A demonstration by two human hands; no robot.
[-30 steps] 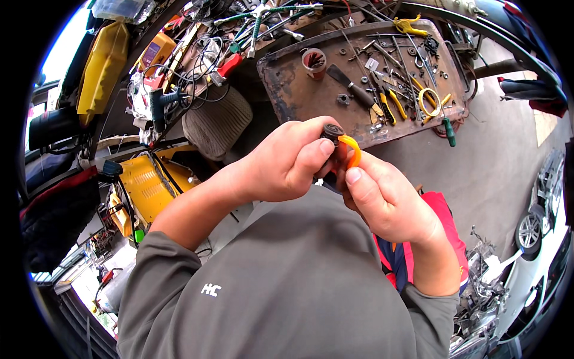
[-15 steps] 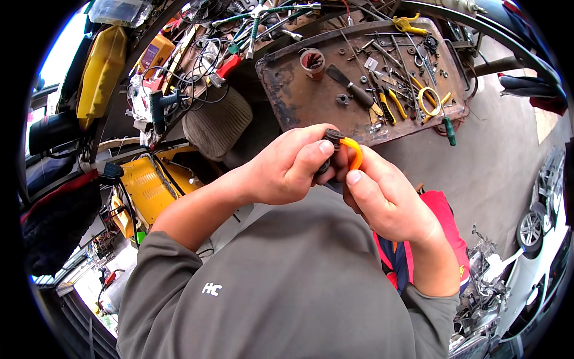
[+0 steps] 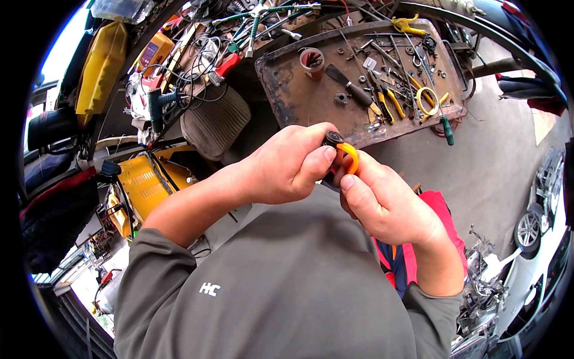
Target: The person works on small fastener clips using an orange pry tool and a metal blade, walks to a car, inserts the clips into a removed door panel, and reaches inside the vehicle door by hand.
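In front of my chest my left hand is closed round a small black part with a round end, which shows above the thumb. The rest of that part is mostly hidden by the fingers. A short yellow-orange bendy strip arches from the black part down to my right hand. Thumb and fingers of the right hand pinch its lower end. The two hands are close together, their fingertips nearly meeting. I cannot tell how the strip joins the black part.
Ahead stands a rusty metal table with a cup of small pieces, a scraper, pliers, a yellow tape roll and a green-handled screwdriver. Left are a cluttered bench, a seat and a yellow machine. A white car is at right.
The black part has tilted, so its round end faces up more and less of its lower section shows. The strip's arch has shifted slightly left. Both hands keep their grip.
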